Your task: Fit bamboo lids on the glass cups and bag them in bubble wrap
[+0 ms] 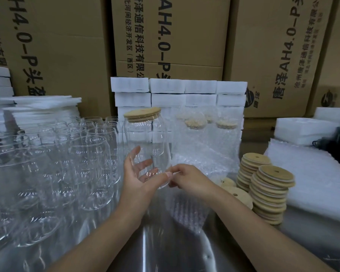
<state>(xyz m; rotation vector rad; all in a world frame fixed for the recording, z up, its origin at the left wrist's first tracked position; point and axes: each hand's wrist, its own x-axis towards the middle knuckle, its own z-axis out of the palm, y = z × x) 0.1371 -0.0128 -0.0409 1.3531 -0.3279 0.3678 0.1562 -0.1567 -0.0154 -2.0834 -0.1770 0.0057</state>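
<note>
Brown cardboard cartons are stacked far off. Clear empty glass cups are crowded at the left; bubble-wrap bags at far centre are filled with lidded cups. Round bamboo lids are piled right. A lidded glass cup is cradled centrally by the left hand, fingers curved round its base; the right hand is pinched on what seems loose bubble wrap. The cup is judged slippery and fragile, best gripped round the body.

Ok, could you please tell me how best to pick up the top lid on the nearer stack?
Probably by its rim, from above: the top lid lies flat, its thin edge jutting past the skewed stack beneath, so finger and thumb can pinch opposite sides. The flat face offers only a small hole.
</note>
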